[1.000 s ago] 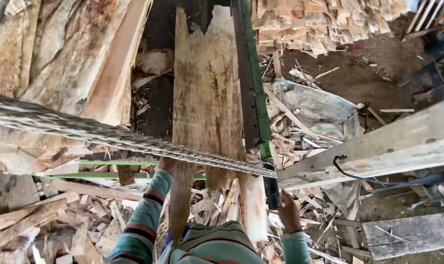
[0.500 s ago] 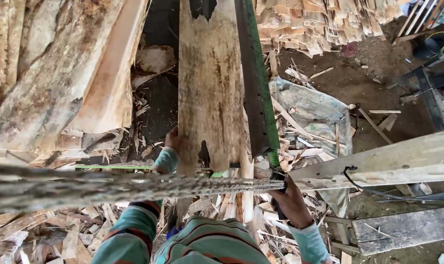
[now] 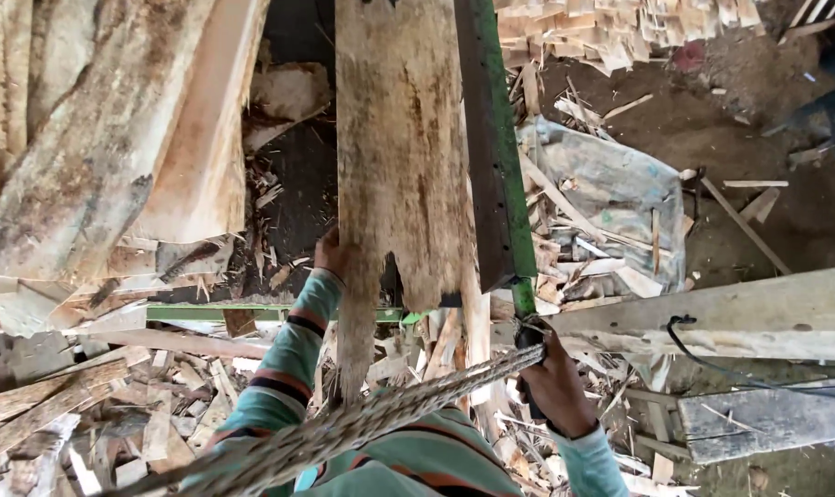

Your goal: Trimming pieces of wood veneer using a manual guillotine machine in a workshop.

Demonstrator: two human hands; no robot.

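Lower now, the frayed rope [image 3: 362,423] slants toward 7 o'clock. Left hand [image 3: 333,255] grips the rough plank's [image 3: 399,156] edge; right hand [image 3: 557,391] is clenched on the green bar's [image 3: 495,147] handle (at 5 o'clock).

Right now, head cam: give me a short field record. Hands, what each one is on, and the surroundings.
left hand: left hand grips the left edge of the rough, pale wooden plank with a split, ragged near end
right hand: right hand is closed on the dark handle below the long green metal bar
rope: thick braided grey rope runs across the front, reaching the right hand
plank position: lies beside the green bar, to its left
surroundings: stacked slabs of sawn timber at left; crumpled grey sack at right; weathered grey beam at right
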